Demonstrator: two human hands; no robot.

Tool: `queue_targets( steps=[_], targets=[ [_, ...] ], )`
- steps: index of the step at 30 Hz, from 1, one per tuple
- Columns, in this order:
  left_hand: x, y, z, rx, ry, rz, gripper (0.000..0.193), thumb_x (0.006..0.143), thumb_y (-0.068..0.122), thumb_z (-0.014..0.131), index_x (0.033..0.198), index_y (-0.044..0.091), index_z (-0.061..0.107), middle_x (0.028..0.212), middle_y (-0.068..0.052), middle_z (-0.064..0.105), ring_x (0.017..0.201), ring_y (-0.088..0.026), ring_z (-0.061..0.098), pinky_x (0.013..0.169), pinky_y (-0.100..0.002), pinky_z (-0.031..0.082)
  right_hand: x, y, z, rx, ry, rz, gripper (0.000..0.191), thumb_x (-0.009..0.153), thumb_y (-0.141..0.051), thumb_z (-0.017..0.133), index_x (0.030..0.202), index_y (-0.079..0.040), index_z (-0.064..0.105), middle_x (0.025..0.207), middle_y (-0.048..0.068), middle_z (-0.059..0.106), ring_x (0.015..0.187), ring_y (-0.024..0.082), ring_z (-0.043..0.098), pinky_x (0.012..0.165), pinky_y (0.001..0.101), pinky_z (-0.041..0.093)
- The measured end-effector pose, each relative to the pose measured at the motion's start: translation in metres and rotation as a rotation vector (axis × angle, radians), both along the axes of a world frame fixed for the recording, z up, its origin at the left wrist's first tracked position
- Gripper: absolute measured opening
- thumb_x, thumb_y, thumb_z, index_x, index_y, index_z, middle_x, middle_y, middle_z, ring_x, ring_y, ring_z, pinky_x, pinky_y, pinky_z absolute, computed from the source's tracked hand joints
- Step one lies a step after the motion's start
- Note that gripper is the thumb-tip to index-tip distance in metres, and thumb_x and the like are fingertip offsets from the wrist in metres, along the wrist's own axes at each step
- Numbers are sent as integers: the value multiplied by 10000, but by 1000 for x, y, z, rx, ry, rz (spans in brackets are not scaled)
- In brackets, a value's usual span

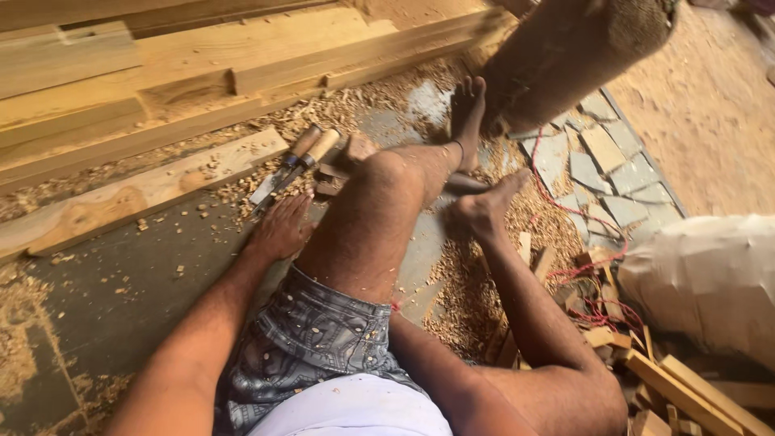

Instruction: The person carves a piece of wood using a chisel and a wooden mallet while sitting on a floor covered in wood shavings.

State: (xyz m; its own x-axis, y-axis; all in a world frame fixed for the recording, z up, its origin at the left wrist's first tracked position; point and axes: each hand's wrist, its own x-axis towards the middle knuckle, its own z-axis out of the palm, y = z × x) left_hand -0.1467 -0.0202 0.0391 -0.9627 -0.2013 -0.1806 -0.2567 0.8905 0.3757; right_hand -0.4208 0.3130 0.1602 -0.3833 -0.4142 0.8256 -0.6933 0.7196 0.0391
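Chisels (pixel 292 165), two of them with pale wooden handles and steel blades, lie side by side on the dark floor (pixel 121 299), blades pointing toward me, among wood shavings (pixel 339 113); they sit just beyond the fingertips of my left hand, near but not touching as far as I can see.

Going left to right, I log the following:

Long planks and beams (pixel 161 73), pale timber, stacked along the upper left, running diagonally; one loose board (pixel 137 194) lies nearest, on the floor, its right end close to the chisel blades.

Left hand (pixel 281 228): open, palm down, fingers spread flat on the floor, holding nothing; the arm runs back to the lower left corner.

Small dark wood block (pixel 335 173): just right of the chisel handles, partly behind the knee; what it is exactly I cannot tell.

Left leg (pixel 379 218): bent, knee raised, foot (pixel 467 113) resting on the floor by a big brown log (pixel 565 56) that rises at the top edge; grey patterned shorts (pixel 307 339) below.

Right hand (pixel 484 211): held low over the shavings right of the leg, fingers curled inward toward a dark rod-like piece that passes under the shin; whether it actually grips the piece I cannot tell.

Red cord (pixel 581 266): loose, trailing over stone paving (pixel 605 169) and down into a heap of wood offcuts (pixel 670 379).

White sack (pixel 710 274): bulging, at the right edge, behind the offcuts.
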Motion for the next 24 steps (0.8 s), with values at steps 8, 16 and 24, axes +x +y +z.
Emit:
queue_targets(
  steps=[8,16,24],
  targets=[
    [-25,-43,34,58,-59,46,779,1029,561,398,1630,174,88,1713,-52,97,1557,-250,145,1253,-500,87,-8,4,-34,-60,-727,98,1195,677,-100,603,1474,207,-233,1606,460,-157,1560,508,-177,1310,523,-89],
    [23,-91,72,301,498,452,617,900,255,750,1489,203,571,1548,-67,573,1404,-239,564,1199,-392,482,-33,13,-59,31,-513,144,1219,757,-103,666,1499,186,-257,1629,462,-191,1592,532,-155,1351,539,-56],
    [90,-174,102,-149,84,524,943,750,81,869,1579,248,452,1616,-30,435,1463,-276,389,1263,-528,180,-18,0,-36,-152,-716,144,1238,601,-109,612,1467,280,-182,1573,491,-148,1526,539,-150,1276,582,-59]
  ],
)
